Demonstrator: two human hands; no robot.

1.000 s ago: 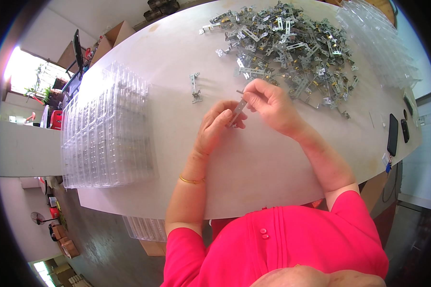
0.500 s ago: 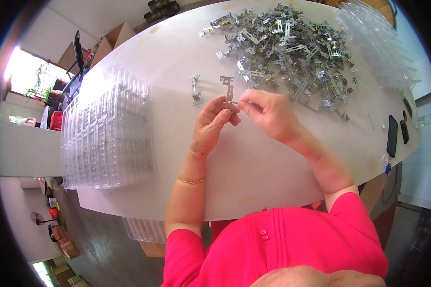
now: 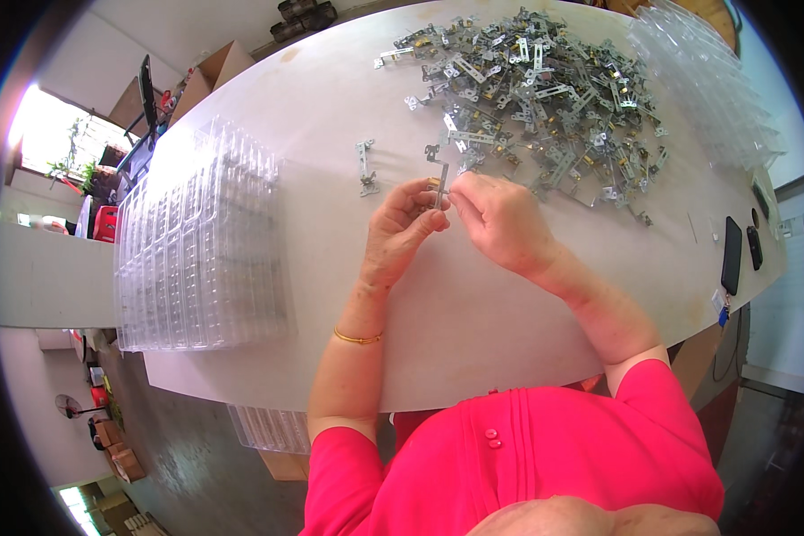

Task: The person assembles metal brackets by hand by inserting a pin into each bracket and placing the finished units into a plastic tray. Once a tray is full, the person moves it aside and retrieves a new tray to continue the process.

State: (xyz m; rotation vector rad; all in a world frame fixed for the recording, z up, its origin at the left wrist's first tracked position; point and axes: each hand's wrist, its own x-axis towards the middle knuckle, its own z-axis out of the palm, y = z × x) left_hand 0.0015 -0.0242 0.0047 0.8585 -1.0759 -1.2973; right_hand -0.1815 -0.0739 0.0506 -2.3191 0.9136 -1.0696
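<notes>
Pinched in the fingers of my left hand (image 3: 402,228) is a slim metal bracket (image 3: 443,170), held upright above the table. Its upper end, with a small notched plate, sticks out beyond the fingertips. My right hand (image 3: 507,221) is closed against the bracket's right side, thumb and forefinger pressed together. Whatever lies between those right fingertips is too small and hidden to make out. A similar loose bracket (image 3: 364,168) lies on the table to the left of the held one. Beyond my hands spreads a large heap of metal brackets (image 3: 545,98), some with brass-coloured parts.
A tall stack of clear plastic trays (image 3: 196,241) stands on the table (image 3: 473,348) at the left. More clear trays (image 3: 701,85) lie at the far right. Near the right edge are a black phone (image 3: 732,255) and a small dark object (image 3: 754,246).
The bracket has turned in my left fingers, from showing its flat face to nearly edge-on, and shifted slightly right. My right fingertips have come up close against it.
</notes>
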